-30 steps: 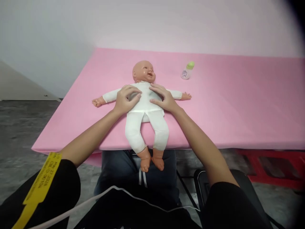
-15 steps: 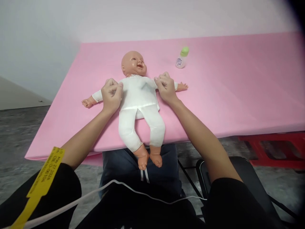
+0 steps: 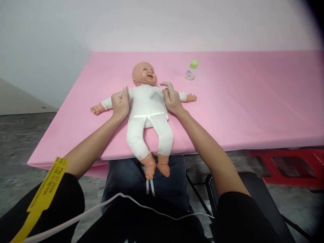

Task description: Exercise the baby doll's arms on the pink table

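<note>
A baby doll (image 3: 148, 101) with a white cloth body lies face up on the pink-covered table (image 3: 240, 101), its feet hanging over the front edge. My left hand (image 3: 120, 103) is closed in a fist beside the doll's chest, over the arm at the left; whether it grips cloth is hidden. At the other side of the chest, my right hand (image 3: 172, 98) has its index finger partly stretched and the other fingers curled, touching the doll by the shoulder. What lies under those curled fingers cannot be made out.
A small clear bottle (image 3: 189, 74) with a green cap stands beyond my right hand. A red plastic stool (image 3: 291, 168) and a black chair (image 3: 258, 192) are below the table at the right. A white cable (image 3: 141, 202) crosses my lap.
The view has tilted up slightly. My right index finger has lifted away from its curled fingers, and my left thumb now points up. The doll lies as before.
</note>
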`<state>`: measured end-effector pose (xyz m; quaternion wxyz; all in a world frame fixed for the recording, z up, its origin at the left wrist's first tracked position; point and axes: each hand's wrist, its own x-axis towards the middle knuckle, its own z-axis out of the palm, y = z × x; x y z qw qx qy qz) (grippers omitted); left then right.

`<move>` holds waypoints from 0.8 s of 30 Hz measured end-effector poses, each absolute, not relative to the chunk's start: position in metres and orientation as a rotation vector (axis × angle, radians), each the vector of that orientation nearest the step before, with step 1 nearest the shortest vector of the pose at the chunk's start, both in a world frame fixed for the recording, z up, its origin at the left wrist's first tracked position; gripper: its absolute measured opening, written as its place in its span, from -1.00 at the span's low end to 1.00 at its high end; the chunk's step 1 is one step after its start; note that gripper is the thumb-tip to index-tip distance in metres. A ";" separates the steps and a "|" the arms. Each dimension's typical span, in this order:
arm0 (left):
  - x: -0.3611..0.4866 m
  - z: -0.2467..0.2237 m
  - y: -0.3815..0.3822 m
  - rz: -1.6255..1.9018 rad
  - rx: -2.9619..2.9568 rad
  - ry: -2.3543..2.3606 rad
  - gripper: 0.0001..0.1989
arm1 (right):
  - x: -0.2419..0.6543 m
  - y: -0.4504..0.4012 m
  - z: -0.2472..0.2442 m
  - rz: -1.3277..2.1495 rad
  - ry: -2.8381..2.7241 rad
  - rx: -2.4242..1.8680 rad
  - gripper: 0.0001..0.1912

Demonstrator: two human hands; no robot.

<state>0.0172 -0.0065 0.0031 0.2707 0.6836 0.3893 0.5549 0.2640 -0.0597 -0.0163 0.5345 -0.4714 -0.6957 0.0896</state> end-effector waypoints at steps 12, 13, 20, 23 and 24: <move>0.009 0.011 -0.015 1.402 2.297 0.918 -0.83 | 0.262 -0.061 -0.013 0.148 -1.792 -1.063 -0.53; 0.010 0.011 -0.015 1.350 2.323 0.897 -0.85 | 0.262 -0.061 -0.014 0.181 -1.819 -1.066 -0.43; 0.010 0.008 -0.014 1.206 2.202 0.956 -0.78 | 0.265 -0.057 -0.022 0.323 -1.766 -1.177 -0.41; 0.009 0.008 -0.015 1.146 2.114 0.940 -0.49 | 0.263 -0.055 -0.023 0.346 -1.717 -1.188 -0.45; 0.008 0.009 -0.015 1.126 2.093 0.917 -0.45 | 0.262 -0.055 -0.023 0.347 -1.706 -1.186 -0.46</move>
